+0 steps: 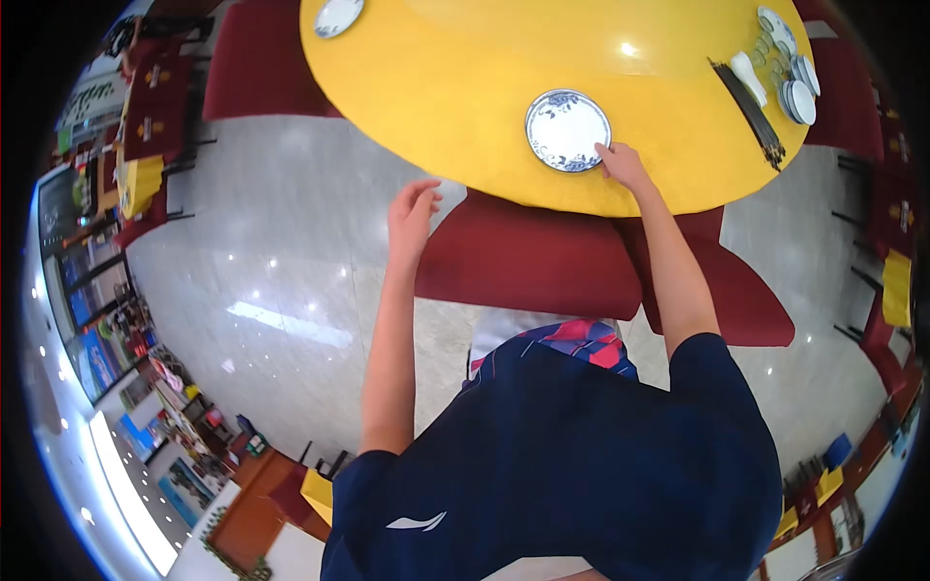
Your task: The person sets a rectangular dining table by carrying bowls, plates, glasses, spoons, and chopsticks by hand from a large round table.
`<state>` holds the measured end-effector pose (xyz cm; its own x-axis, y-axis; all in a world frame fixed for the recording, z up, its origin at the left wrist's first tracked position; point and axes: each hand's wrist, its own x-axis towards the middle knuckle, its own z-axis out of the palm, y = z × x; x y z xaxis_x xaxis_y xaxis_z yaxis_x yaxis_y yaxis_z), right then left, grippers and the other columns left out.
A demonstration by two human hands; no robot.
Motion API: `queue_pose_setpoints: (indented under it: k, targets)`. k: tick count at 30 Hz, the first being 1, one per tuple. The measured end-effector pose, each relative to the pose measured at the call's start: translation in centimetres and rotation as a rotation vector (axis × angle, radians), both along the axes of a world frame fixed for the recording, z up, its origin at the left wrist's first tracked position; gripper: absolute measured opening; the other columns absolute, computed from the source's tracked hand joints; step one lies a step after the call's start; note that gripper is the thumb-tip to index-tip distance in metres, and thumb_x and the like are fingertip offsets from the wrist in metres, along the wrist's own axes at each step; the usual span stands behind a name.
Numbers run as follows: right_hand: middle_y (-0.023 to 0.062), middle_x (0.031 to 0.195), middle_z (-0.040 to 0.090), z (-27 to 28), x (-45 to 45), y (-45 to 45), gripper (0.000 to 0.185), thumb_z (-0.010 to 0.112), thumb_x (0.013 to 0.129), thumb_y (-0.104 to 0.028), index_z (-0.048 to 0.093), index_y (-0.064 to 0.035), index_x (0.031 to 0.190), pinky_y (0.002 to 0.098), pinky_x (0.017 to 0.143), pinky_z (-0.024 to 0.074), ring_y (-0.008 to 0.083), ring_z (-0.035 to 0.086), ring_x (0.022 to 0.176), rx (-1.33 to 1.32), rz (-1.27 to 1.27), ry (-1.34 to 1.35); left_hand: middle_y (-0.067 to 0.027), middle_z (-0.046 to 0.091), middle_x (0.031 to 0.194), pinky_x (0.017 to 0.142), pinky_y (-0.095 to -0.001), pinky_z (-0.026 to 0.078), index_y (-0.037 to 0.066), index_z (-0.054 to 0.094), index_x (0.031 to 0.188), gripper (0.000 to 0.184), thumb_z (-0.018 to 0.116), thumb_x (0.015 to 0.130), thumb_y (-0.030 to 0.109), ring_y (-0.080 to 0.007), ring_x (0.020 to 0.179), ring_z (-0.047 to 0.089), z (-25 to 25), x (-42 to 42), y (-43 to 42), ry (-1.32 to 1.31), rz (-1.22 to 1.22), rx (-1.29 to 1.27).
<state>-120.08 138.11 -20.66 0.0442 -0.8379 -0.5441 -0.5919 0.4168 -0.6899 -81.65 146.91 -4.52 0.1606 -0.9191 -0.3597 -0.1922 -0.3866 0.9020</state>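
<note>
a round white plate (pixel 566 130) is held at the near side of the yellow table (pixel 455 107); whether it is rested fully flat cannot be told. its pale middle is ringed by blue floral sprays and a dark blue rim. its lower right edge is gripped by the right hand (pixel 623 164), fingers closed on it. nothing is held by the left hand (pixel 413 215), its fingers loosely curled, clear of the table.

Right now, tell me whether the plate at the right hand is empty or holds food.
Empty: the plate shows only its white face and blue pattern; the right hand touches its rim.
</note>
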Motion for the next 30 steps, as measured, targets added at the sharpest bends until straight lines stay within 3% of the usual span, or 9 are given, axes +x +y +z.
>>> queue_pose_setpoints:
  k: [2,3,9,12,14,16,22,24,30]
  targets:
    - [0.0116,0.064,0.064,1.0,0.9,0.4,0.049,0.055,0.094,-0.044,0.063,0.001,0.076,0.0342,0.06,0.0498,0.0199,0.063,0.058,0.019,-0.108,0.018,-0.0082,0.065,0.09,0.071,-0.0267,0.049,0.001,0.061,0.111,0.023,0.055,0.091,0.012,-0.0141,0.077,0.061,-3.3,-1.8,-4.4,-0.002,-0.115,0.024]
    - [0.0224,0.084,0.069,1.3,1.0,0.0,0.049,0.053,0.094,-0.043,0.065,0.004,0.09,0.0423,0.073,0.0528,0.0329,0.069,0.074,0.069,-0.042,0.115,-0.0095,0.065,0.091,0.071,-0.0278,0.05,0.001,0.059,0.113,0.026,0.056,0.09,0.012,-0.0154,0.079,0.063,-5.0,-3.2,-6.2,0.002,-0.14,0.025]
    - [0.0315,0.095,0.066,1.7,2.6,-0.6,0.05,0.051,0.095,-0.043,0.055,0.0037,0.111,0.0521,0.082,0.0498,0.0488,0.063,0.092,-0.151,-0.252,0.216,-0.0206,0.066,0.096,0.075,-0.0376,0.054,-0.002,0.05,0.119,0.04,0.06,0.09,0.023,-0.0258,0.085,0.069,-14.8,-11.2,-13.6,-0.244,-0.246,0.079]
    - [0.032,0.093,0.065,0.2,3.2,-1.7,0.047,0.05,0.097,-0.044,0.053,-0.0003,0.112,0.0521,0.08,0.0487,0.0486,0.062,0.093,-0.149,-0.373,0.15,-0.0254,0.066,0.101,0.072,-0.0387,0.055,-0.005,0.048,0.121,0.045,0.059,0.093,0.029,-0.0299,0.079,0.07,-15.9,-12.5,-15.5,-0.517,-0.418,0.045]
    - [0.0326,0.093,0.064,-0.6,3.5,-2.2,0.043,0.047,0.098,-0.042,0.053,-0.0011,0.11,0.0521,0.079,0.0484,0.0489,0.062,0.093,-0.13,-0.374,0.201,-0.0281,0.066,0.102,0.068,-0.0377,0.056,-0.006,0.047,0.123,0.047,0.054,0.096,0.031,-0.0312,0.075,0.071,-14.2,-13.4,-16.4,-0.138,-0.516,0.332]
    - [0.0331,0.094,0.063,-0.8,3.6,-2.2,0.04,0.045,0.099,-0.04,0.053,-0.0019,0.108,0.052,0.079,0.0481,0.0492,0.061,0.093,-0.106,-0.369,0.261,-0.0268,0.067,0.098,0.06,-0.0355,0.056,-0.006,0.048,0.12,0.044,0.052,0.097,0.031,-0.0303,0.067,0.07,-13.8,-13.2,-17.0,-0.149,-0.557,0.282]
    - [0.0294,0.09,0.065,-0.1,4.8,-0.6,0.036,0.039,0.102,-0.037,0.051,-0.003,0.101,0.0565,0.074,0.0464,0.0499,0.061,0.085,-0.286,-0.428,0.21,-0.0334,0.063,0.101,0.083,-0.0491,0.05,-0.005,0.047,0.115,0.037,0.047,0.098,0.028,-0.0455,0.093,0.064,-18.5,-11.5,-17.1,-0.231,-0.713,0.135]
    - [0.0292,0.091,0.064,-1.0,5.0,-0.2,0.035,0.042,0.101,-0.035,0.052,-0.0024,0.104,0.0515,0.075,0.0472,0.0476,0.062,0.089,-0.244,-0.455,0.176,-0.0355,0.061,0.104,0.091,-0.0518,0.044,-0.005,0.047,0.115,0.035,0.044,0.098,0.026,-0.05,0.104,0.058,-19.9,-11.2,-16.7,-0.171,-0.73,0.162]
    - [0.0302,0.086,0.063,-9.3,4.3,0.4,0.033,0.041,0.102,-0.035,0.051,-0.0035,0.103,0.0564,0.07,0.0453,0.0508,0.06,0.083,-0.293,-0.442,0.214,-0.0348,0.06,0.109,0.091,-0.0506,0.045,-0.005,0.046,0.121,0.036,0.043,0.099,0.024,-0.0493,0.106,0.058,-28.5,-12.2,-15.4,-0.147,-0.694,0.035]
